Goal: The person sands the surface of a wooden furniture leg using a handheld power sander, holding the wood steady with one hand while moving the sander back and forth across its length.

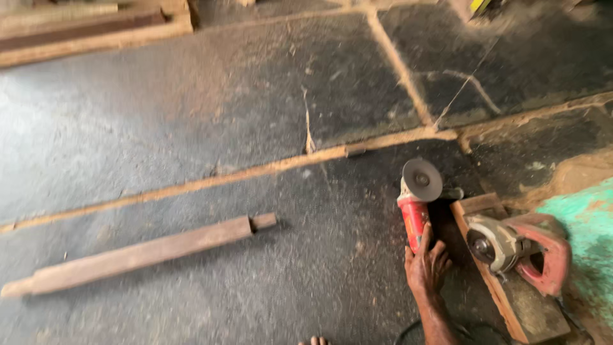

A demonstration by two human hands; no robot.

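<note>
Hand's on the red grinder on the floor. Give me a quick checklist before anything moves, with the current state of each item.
1. Grip: one hand rests on the red angle grinder body; fingers not clearly closed: cannot tell.
2. Disc clear of the floor: cannot tell.
3. Circular saw close beside the grinder on its board: not ok.
4. Wooden bar well apart from the disc: ok.
5. Cable near the wrist; routing unclear: cannot tell.
6. Other hand out of sight: cannot tell.
</note>
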